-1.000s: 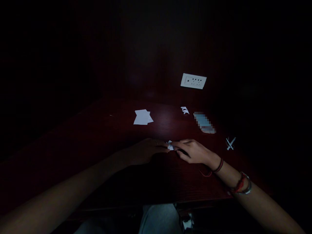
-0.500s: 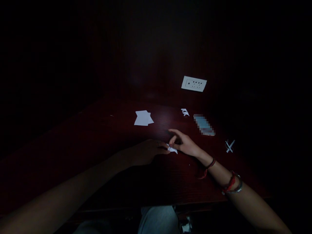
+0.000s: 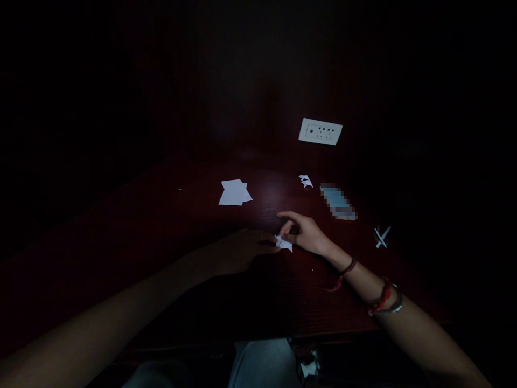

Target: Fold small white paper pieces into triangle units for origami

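A small piece of folded white paper (image 3: 286, 246) with pointed corners lies on the dark red table, between my two hands. From the left, my left hand (image 3: 244, 251) grips its edge with thumb and fingertips; a ring shows on one finger. My right hand (image 3: 306, 235) pinches the paper's upper right side between thumb and a bent finger, while its index finger arches free above. The fingertips partly cover the paper, and the whole left hand is in deep shadow.
White paper sheets (image 3: 234, 193) lie overlapped beyond my left hand. Farther right are a folded white paper piece (image 3: 306, 181), a blurred phone (image 3: 338, 202) and crossed pale strips (image 3: 381, 237). A socket panel (image 3: 320, 132) is on the wall behind. The table's front edge runs above my knees.
The view has shifted slightly, so the objects on the table sit a little higher in the picture. Both hands stay at the folded paper, with only slight finger movement.
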Motion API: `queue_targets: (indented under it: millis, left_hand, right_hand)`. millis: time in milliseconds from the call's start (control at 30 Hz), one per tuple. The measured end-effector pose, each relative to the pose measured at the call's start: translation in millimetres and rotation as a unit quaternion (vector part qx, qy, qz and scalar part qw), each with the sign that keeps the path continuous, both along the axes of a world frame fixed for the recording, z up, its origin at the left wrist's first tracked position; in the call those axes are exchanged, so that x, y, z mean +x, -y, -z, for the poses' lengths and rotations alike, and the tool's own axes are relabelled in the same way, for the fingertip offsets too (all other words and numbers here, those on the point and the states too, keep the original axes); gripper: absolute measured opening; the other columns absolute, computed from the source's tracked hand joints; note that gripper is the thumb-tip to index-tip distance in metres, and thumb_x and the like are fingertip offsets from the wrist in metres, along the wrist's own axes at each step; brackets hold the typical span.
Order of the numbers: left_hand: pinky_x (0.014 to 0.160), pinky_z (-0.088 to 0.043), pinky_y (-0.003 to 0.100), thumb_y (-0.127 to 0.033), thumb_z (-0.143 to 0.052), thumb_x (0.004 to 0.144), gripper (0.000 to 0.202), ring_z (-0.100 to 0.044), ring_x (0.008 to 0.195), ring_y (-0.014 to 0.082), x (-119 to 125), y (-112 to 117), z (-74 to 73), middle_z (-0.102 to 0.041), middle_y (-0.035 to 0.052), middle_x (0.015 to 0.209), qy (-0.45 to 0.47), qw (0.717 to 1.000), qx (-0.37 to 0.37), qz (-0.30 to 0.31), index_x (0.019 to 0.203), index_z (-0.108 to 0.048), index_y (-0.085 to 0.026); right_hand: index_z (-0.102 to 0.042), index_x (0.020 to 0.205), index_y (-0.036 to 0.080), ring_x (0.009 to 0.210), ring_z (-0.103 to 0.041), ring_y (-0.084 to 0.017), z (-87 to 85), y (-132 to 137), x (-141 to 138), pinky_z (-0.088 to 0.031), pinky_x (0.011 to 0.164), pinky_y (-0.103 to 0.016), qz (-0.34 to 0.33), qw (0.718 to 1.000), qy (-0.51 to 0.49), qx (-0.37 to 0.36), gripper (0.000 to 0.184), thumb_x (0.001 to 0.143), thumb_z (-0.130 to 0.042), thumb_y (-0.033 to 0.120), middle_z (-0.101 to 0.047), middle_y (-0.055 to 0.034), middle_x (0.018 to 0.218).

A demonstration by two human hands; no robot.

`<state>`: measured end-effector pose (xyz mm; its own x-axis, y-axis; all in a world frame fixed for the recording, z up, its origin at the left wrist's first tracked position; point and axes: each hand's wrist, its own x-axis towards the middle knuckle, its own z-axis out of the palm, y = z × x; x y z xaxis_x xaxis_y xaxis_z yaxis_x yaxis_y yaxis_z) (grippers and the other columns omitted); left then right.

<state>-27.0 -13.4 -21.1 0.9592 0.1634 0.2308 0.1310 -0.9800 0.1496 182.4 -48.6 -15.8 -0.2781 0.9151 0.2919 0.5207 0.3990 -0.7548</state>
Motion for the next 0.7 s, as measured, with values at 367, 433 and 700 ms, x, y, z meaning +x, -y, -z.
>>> queue_targets:
  millis: [367,433,700]
  left_hand:
    - [0.093,-0.032,0.039,-0.002,-0.043,0.073,0.050,-0.034,0.117,0.0215,2.0,15.6,-10.1,-0.034,0.0044,0.131,-0.028,0.997,-0.012,-0.072,0.118,-0.044,-0.025]
    - [0.094,-0.031,0.041,-0.001,-0.043,0.073,0.051,-0.031,0.119,0.0221,2.3,16.9,-9.9,-0.032,0.0044,0.132,-0.035,0.996,-0.013,-0.082,0.119,-0.043,-0.025]
    - [0.092,-0.032,0.041,-0.004,-0.044,0.073,0.050,-0.033,0.117,0.0242,2.5,15.1,-3.5,-0.030,0.0065,0.132,-0.018,0.996,-0.001,-0.082,0.118,-0.045,-0.025]
  right_hand:
    - [-0.038,0.123,0.016,0.085,-0.058,-0.012,-9.9,14.0,8.3,-0.044,0.080,-0.027,-0.105,0.978,0.141,0.108,0.046,0.078,-0.047,0.011,-0.065,-0.0020,0.087]
    - [-0.037,0.123,0.016,0.084,-0.058,-0.012,-8.3,13.9,8.4,-0.044,0.079,-0.027,-0.107,0.977,0.144,0.111,0.047,0.078,-0.047,0.010,-0.065,-0.0019,0.087]
    - [-0.033,0.125,0.018,0.078,-0.057,-0.011,-6.3,12.1,6.1,-0.046,0.073,-0.026,-0.072,0.979,0.147,0.121,0.050,0.077,-0.047,0.010,-0.062,-0.0021,0.088]
